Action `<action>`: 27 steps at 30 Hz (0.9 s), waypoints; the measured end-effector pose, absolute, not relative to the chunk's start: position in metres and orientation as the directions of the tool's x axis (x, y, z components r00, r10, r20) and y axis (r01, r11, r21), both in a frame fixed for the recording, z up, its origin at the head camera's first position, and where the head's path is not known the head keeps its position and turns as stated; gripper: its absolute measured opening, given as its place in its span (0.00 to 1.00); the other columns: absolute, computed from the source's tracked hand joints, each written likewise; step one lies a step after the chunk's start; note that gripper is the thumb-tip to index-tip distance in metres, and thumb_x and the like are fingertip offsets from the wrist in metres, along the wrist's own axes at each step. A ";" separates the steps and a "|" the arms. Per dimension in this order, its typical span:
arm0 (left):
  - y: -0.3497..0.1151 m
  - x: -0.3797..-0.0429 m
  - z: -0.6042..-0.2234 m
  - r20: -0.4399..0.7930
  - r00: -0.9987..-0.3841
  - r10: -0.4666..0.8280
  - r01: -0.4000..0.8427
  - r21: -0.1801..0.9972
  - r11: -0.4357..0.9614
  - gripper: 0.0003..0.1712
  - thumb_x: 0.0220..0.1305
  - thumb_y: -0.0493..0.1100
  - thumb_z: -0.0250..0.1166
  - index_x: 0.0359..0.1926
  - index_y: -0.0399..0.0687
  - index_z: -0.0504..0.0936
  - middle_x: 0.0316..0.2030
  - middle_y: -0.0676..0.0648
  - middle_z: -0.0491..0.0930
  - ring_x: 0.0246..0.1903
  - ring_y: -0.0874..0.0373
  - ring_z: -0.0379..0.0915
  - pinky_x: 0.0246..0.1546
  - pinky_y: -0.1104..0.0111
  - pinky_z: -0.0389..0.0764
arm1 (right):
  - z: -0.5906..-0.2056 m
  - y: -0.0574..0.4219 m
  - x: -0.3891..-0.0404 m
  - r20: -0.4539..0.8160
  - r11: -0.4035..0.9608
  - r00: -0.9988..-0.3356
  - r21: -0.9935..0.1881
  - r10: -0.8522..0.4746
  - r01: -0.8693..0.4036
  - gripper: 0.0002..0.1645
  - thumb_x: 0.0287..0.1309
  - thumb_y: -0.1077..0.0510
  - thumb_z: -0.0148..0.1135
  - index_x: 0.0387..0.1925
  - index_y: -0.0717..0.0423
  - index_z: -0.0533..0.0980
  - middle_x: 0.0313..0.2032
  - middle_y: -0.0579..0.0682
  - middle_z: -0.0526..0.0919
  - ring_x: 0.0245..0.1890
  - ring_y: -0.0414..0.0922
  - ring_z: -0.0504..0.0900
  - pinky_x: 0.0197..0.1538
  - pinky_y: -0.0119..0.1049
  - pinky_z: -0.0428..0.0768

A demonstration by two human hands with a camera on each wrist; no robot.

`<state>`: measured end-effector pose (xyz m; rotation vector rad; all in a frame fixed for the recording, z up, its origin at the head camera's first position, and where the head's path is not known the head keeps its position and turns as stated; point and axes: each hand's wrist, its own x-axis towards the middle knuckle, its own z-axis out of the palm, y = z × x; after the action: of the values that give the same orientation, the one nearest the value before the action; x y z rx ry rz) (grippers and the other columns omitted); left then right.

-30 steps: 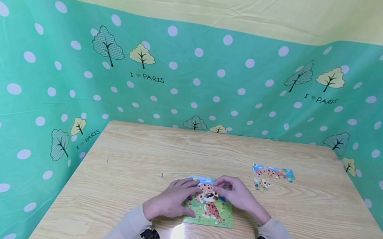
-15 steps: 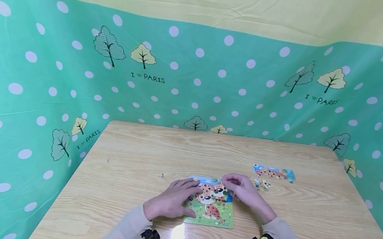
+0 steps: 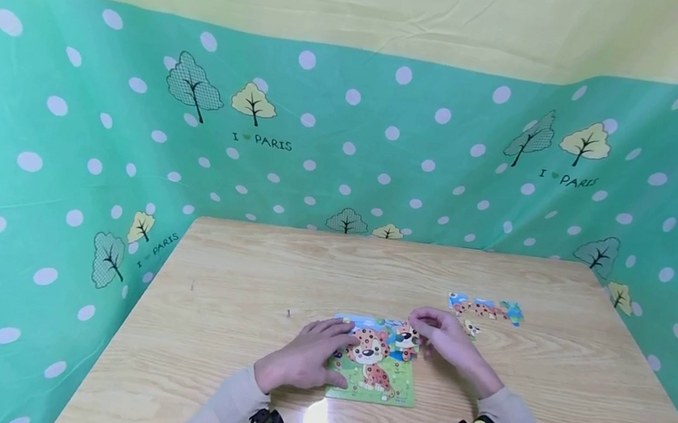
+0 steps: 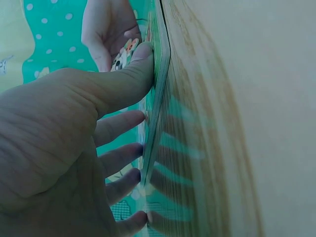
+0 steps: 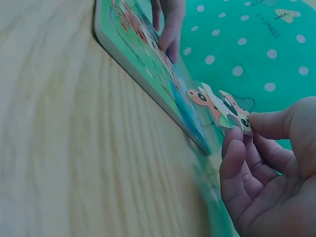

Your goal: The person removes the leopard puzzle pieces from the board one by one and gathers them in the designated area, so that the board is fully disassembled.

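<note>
A leopard jigsaw puzzle board [image 3: 402, 383] lies flat on the wooden table, its green lower part and the leopard's face showing. My left hand [image 3: 307, 354] rests on its left side with fingers spread, the thumb [image 4: 129, 74] lying on the board's near edge in the left wrist view. Between thumb and fingertips, my right hand [image 3: 449, 343] pinches a jigsaw piece [image 5: 219, 104] printed with part of a spotted face. That piece is held raised and tilted, overlapping the board's upper right corner in the head view. Some of the board is hidden under the left hand.
A strip of joined jigsaw pieces [image 3: 485, 309] lies on the table [image 3: 258, 265] at the back right. Another small piece [image 3: 471, 328] sits just in front, partly behind my right hand. A polka-dot cloth [image 3: 352, 126] hangs behind the table.
My right hand has moved to the right with the jigsaw piece, from over the leopard's face to the board's upper right corner. My left hand has stayed in place.
</note>
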<state>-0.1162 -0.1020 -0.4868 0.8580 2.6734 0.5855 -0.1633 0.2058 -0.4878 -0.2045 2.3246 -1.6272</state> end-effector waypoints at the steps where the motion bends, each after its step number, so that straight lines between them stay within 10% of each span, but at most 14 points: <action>1: -0.102 -0.116 -0.487 -0.133 -0.787 0.602 0.491 0.455 0.743 0.46 0.63 0.60 0.75 0.78 0.54 0.70 0.83 0.46 0.59 0.83 0.44 0.51 0.84 0.41 0.52 | -0.487 0.208 -0.164 -0.158 0.355 -0.948 -0.933 -0.276 0.053 0.22 0.77 0.55 0.61 0.60 0.70 0.77 0.39 0.53 0.83 0.32 0.44 0.80 0.31 0.33 0.85; 27: -0.103 -0.116 -0.489 -0.129 -0.788 0.601 0.493 0.452 0.743 0.46 0.63 0.61 0.75 0.78 0.55 0.70 0.84 0.47 0.58 0.84 0.44 0.50 0.83 0.42 0.53 | -0.483 0.277 -0.171 -0.098 0.566 -0.993 -0.823 -0.064 0.045 0.28 0.78 0.46 0.60 0.62 0.66 0.80 0.47 0.57 0.87 0.36 0.38 0.79 0.32 0.32 0.81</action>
<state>-0.1162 -0.1031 -0.4892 0.8585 2.6781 0.5839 -0.1714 0.2769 -0.4831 -0.0161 2.6751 -1.4119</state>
